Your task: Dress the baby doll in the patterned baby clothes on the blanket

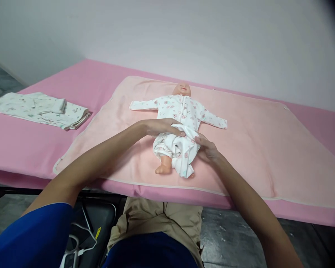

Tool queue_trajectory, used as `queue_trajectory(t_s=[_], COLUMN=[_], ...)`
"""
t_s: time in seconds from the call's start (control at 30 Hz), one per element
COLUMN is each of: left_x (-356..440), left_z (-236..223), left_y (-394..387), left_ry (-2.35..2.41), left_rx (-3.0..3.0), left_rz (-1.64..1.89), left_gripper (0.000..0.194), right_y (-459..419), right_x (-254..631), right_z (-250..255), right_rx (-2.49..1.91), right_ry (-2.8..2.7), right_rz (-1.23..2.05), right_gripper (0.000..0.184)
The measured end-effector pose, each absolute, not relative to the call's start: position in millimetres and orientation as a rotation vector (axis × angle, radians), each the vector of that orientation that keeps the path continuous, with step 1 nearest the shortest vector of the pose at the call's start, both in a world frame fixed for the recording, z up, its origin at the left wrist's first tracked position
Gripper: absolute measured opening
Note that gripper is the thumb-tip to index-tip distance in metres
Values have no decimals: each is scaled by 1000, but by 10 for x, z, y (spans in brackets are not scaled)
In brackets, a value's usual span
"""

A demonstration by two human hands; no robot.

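Note:
A baby doll lies on its back on a pale pink blanket, arms spread, dressed in a white romper with pink prints. My left hand rests on the doll's waist, fingers pinched on the bunched white fabric. My right hand grips the same bunched cloth at the doll's hip. The romper's legs are crumpled around the doll's thighs, and one bare foot sticks out toward me.
The blanket lies on a pink padded table against a white wall. A folded white printed garment sits at the left. Below the table edge are my tan trousers, a grey floor and a white cable.

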State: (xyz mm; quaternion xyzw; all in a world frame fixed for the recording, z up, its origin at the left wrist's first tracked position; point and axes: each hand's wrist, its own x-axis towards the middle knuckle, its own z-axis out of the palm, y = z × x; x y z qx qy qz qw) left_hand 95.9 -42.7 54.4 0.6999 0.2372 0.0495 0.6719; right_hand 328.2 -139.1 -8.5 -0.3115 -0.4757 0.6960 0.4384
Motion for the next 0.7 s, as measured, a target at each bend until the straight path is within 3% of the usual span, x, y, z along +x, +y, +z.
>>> queue_trajectory(t_s=[0.2,0.4,0.57,0.7], left_x=[821,803,833,862], left_z=[320,299,260,243], left_y=[-325,-385,-439,-477], left_ry=[360,380,493,522], left_rx=[1597,1633,1612,1597], left_rz=[-9,196,210,240], left_gripper=[43,31,37,45], right_y=[-1401,-1400,-1352,-1388], right_x=[3266,3248,3378,3310], right_z=[-58,-64,-106,-10], right_rx=[-758,-857,-862,-924], right_ry=[-1185,-1497,-1460,-1643], right_rz=[1649,1597,1843,1757], right_gripper=[40,34,45,42])
